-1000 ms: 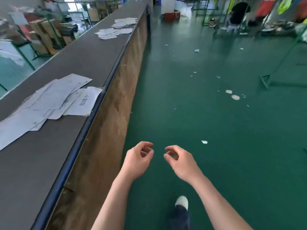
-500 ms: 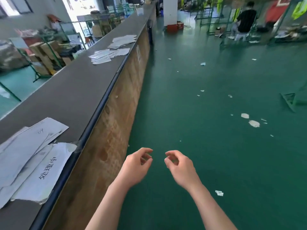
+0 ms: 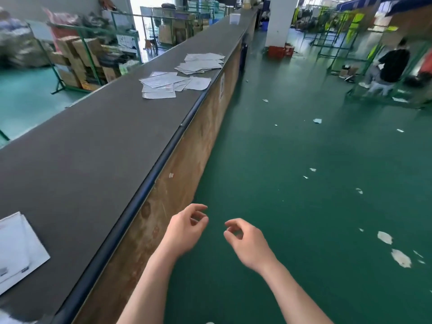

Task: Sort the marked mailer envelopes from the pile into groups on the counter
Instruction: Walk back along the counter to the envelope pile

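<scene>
Between picks, I judge: left hand (image 3: 187, 228) and right hand (image 3: 245, 239) hang over the floor (image 3: 304, 206), fingers loosely curled, holding nothing, while mailers (image 3: 163, 84) lie grouped on the counter (image 3: 93, 148) at 11 o'clock, so next calls for reaching one.

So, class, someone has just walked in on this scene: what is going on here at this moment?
A person stands beside a long dark grey counter on a green floor. Both hands are empty: the left hand and right hand hang loosely curled over the floor. Two spread groups of white mailer envelopes lie further along the counter, and another white envelope stack sits at the near left edge.
</scene>
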A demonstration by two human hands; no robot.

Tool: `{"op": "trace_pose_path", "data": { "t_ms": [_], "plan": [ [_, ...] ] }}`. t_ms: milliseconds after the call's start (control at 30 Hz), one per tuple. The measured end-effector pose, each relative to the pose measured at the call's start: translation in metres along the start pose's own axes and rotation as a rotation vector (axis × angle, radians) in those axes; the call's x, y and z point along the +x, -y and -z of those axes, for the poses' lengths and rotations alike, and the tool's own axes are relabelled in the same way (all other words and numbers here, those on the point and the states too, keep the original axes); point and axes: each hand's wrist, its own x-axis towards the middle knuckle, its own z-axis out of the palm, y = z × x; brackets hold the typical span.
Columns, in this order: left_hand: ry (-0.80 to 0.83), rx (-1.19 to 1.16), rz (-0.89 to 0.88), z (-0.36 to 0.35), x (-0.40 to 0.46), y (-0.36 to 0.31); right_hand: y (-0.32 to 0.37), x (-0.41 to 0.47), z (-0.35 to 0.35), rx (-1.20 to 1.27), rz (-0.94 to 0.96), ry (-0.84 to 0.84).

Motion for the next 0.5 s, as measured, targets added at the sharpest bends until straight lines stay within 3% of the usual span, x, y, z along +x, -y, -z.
{"op": "trace_pose_path", "data": {
  "t_ms": [167, 300, 500],
  "plan": [
    [-0.012, -0.066, -0.003, 0.002, 0.108, -0.021, 0.002, 0.118, 0.035, 0.139, -0.104, -0.070],
    [0.087, -0.024, 0.081, -0.030, 0.205, -0.012, -0.014, 0.221, 0.055, 0.218, -0.175, -0.063],
    [0.091, 0.099, 0.054, -0.062, 0.417, -0.056, -0.011, 0.413, 0.130, 0.381, -0.164, -0.103]
  ]
}}
